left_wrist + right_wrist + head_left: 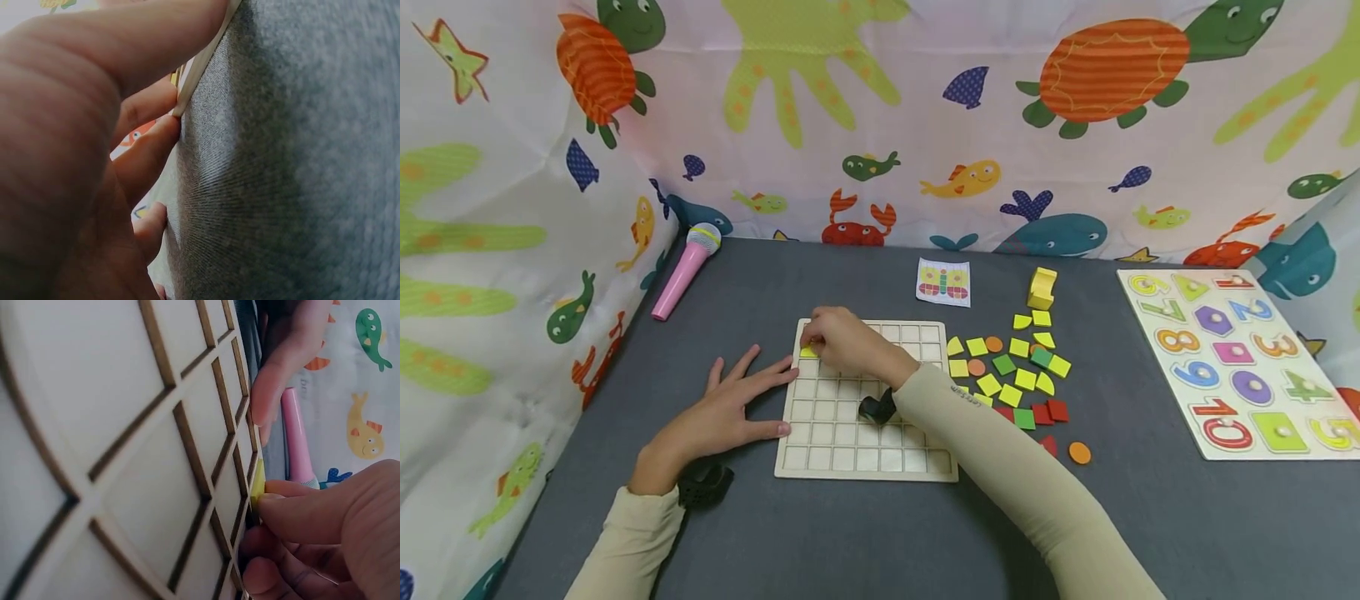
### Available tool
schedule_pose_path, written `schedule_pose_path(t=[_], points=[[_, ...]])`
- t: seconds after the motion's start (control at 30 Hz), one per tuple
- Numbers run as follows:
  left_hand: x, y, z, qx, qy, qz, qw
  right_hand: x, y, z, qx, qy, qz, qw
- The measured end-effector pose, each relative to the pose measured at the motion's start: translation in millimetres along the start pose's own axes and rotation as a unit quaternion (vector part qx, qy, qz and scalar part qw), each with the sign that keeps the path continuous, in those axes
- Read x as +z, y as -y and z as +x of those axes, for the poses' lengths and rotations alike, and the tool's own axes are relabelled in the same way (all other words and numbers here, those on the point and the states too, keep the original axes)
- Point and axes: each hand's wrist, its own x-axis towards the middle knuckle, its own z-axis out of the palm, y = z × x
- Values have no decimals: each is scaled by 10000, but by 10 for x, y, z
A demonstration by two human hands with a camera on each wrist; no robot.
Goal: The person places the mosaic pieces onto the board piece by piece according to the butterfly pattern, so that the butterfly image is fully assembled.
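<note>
A pale wooden grid board (835, 437) lies on the table. My left hand (722, 417) is spread beside it, with fingers and thumb touching its left edge; the left wrist view shows the fingertips (169, 125) against that edge. Over the board's upper left corner is my right hand (846, 342), its thumb and fingers pinching a small yellow tile (257, 481) at the grid, partly covered by the fingertips. From above, yellow (808, 352) shows just below those fingers in the left column.
Right of the board lie loose yellow tiles (1010, 395), green, red and orange pieces, and a yellow stack (1041, 289). A pattern card (943, 283) lies behind the board. A pink toy microphone (685, 275) is at the back left, a number puzzle (1247, 367) at the right.
</note>
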Motion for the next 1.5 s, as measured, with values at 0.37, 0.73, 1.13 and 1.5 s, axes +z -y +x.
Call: schedule_pose_path(t=[0.37,0.73,1.13,1.5], points=[[-63,10,-17,42,-77,37,10000,-173,7,-124,469,-59,461,9978],[-50,-13,-14,1,-3,-39,10000,-546,-254,-597,686,-417,797,9936],[-46,-38,-37,0,42,-85,10000,-912,-579,-1233,1188,-834,541,9879],[-28,-56,-7,40,102,-141,9998,-1007,-819,-1703,1751,-730,188,9817]])
